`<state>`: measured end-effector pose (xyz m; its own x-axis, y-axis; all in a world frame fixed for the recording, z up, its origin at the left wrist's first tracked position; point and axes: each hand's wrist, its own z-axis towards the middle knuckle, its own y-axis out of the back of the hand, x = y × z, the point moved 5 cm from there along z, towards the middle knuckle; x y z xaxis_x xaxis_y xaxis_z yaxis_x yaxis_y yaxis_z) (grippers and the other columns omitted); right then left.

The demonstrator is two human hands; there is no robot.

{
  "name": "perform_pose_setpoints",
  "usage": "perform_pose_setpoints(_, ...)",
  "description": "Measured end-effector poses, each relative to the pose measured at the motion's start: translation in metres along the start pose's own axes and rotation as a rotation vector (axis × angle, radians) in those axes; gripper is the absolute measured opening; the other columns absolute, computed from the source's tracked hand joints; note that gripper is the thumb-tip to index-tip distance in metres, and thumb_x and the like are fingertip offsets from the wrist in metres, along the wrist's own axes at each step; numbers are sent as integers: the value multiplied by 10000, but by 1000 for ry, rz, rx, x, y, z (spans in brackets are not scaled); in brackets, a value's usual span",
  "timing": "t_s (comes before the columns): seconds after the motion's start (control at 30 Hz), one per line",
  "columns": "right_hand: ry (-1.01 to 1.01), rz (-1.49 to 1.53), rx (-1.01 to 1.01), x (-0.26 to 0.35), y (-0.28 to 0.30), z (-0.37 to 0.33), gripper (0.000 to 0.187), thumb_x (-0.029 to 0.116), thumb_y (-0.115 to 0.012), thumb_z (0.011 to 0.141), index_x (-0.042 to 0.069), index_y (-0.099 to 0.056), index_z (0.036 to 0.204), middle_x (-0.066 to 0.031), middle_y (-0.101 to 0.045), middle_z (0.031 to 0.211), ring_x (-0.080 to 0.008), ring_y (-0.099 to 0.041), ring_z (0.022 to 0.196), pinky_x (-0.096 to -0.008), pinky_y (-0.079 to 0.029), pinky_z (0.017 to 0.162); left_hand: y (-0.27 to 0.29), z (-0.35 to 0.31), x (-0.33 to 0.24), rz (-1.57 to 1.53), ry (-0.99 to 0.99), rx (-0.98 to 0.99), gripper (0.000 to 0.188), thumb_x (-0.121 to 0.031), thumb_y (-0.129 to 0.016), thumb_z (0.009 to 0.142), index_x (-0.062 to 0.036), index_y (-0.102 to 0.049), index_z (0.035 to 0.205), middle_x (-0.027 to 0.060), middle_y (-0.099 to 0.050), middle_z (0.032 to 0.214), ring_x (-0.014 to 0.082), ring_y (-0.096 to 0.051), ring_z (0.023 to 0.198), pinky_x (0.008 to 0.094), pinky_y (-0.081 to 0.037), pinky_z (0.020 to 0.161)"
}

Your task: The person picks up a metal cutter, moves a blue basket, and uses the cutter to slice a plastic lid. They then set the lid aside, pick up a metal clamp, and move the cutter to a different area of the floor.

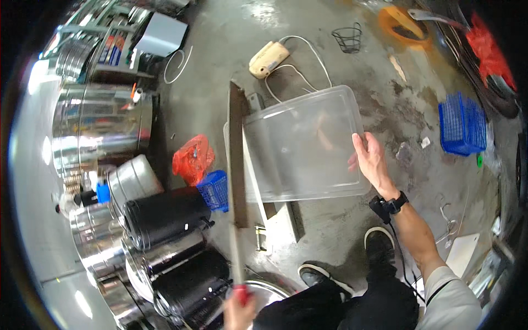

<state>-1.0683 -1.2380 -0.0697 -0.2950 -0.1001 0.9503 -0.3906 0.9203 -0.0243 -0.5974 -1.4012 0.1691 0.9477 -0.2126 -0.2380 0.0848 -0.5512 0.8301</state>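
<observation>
A large rectangular lid (pixel 313 148) of clear, cloudy plastic is held above the floor. My right hand (pixel 372 160) grips its right edge, thumb on top, with the fingers showing faintly through from below. At the bottom, my left hand (pixel 240 314) is blurred and closed around a red piece (pixel 242 294). A pale, smeared shaft (pixel 236 256) runs up from that red piece toward a long brown bar (pixel 237 154), which crosses in front of the lid's left part. Whether shaft and bar are joined I cannot tell. A dark band sits on my right wrist.
Black and steel cylindrical containers (pixel 165 217) crowd the left. A blue basket (pixel 213 190) and red plastic bag (pixel 193 159) lie near the bar. Beyond the lid is a cream device (pixel 268 59) with a white cord. Another blue basket (pixel 462 126) stands right. A person (pixel 70 202) is far left.
</observation>
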Motion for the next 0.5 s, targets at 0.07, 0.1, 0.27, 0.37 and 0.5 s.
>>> perform_pose_setpoints(0.07, -25, -1, -14, -8, -1, 1, 407, 373, -583, 1097, -30, -579, 1044, -71, -623, 672, -157, -672, 542, -297, -564, 468, -38, 17, 20, -290, 15, 100, 227, -95, -783, 927, -37, -584, 832, 9, -591, 639, 82, -571, 536, 275, -457, 470)
perform_pose_setpoints(0.1, 13, 5, -30, -7, 7, 8, 409, 363, -578, 1100, -40, -581, 1027, -83, -635, 677, -172, -684, 554, -304, -568, 475, -43, 15, 12, -295, 19, 64, 228, -94, -768, 943, -35, -579, 830, 2, -573, 612, 83, -558, 501, 274, -445, 445)
perform_pose_setpoints(0.27, 8, -68, -22, 6, 5, -5, 408, 356, -576, 1100, -38, -583, 998, -94, -642, 670, -183, -698, 554, -308, -564, 475, -5, -1, -39, -248, 181, 149, 228, -103, -753, 943, -50, -564, 828, 0, -548, 604, 98, -541, 446, 281, -416, 376)
perform_pose_setpoints(0.37, 62, -154, 9, 6, 7, 5, 407, 357, -581, 1097, -33, -575, 981, -89, -638, 661, -177, -697, 554, -308, -554, 461, 76, -11, -93, -163, 183, 96, 153, -104, -720, 940, -57, -594, 868, -3, -537, 592, 108, -535, 435, 277, -421, 382)
perform_pose_setpoints(0.5, 19, -114, -6, -5, 11, 7, 424, 373, -585, 1095, -32, -569, 973, -84, -636, 653, -174, -691, 545, -301, -544, 455, 162, -16, -148, -351, 175, 280, 120, -155, -622, 1070, -66, -578, 1137, -60, -526, 714, 44, -436, 477, 212, -316, 408)
